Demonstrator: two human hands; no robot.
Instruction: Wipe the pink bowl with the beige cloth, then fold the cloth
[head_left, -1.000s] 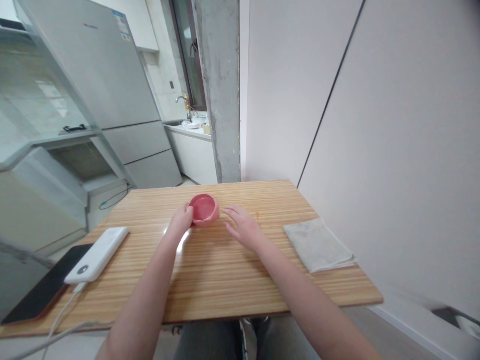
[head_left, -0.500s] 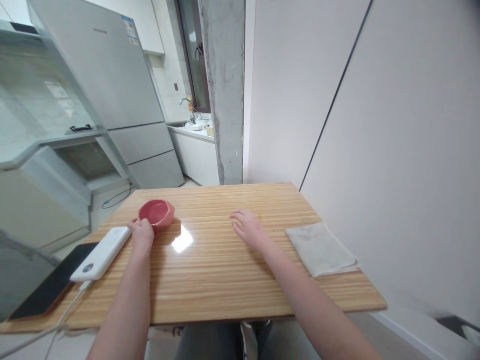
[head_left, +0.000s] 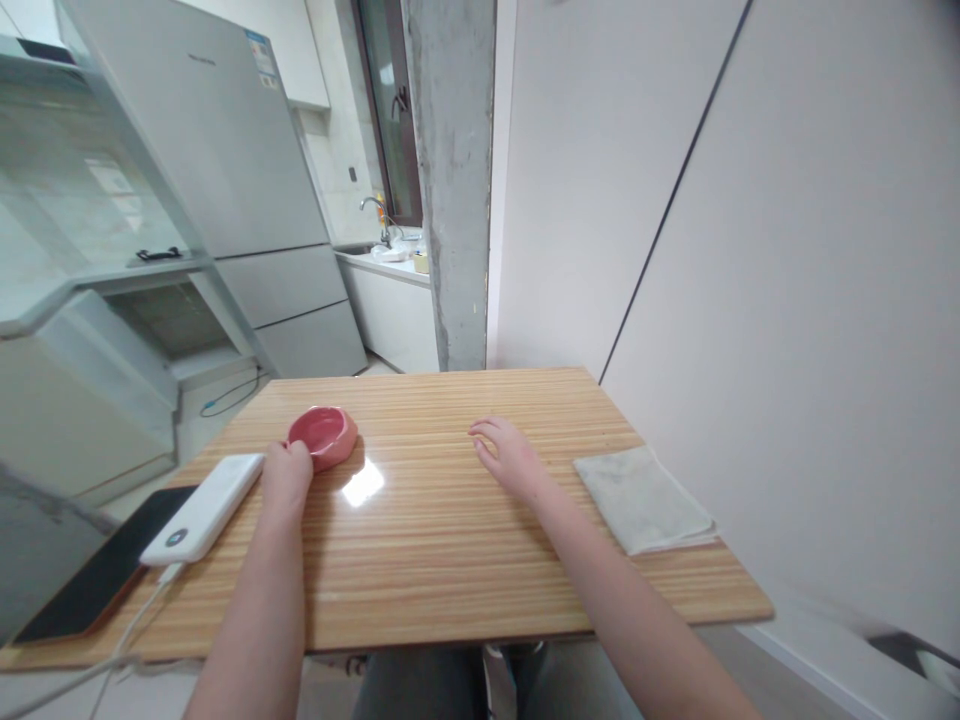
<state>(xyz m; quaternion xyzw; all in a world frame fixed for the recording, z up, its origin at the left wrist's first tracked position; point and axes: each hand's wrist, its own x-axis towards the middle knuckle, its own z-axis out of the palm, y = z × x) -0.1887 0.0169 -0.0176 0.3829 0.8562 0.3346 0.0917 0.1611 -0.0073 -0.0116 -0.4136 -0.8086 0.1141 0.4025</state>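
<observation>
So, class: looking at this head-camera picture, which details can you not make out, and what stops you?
- Left hand: its fingertips sit behind the hand itself, so contact with the pink bowl is unclear.
- Black tablet: partly covered by the white power bank.
- Cable: cut off by the left edge.
- Fridge label: too small to read.
- Right hand palm: faces the table.

A home kitchen: tall fridge (head_left: 225,170), sink tap (head_left: 371,205), wooden table (head_left: 450,560).
</observation>
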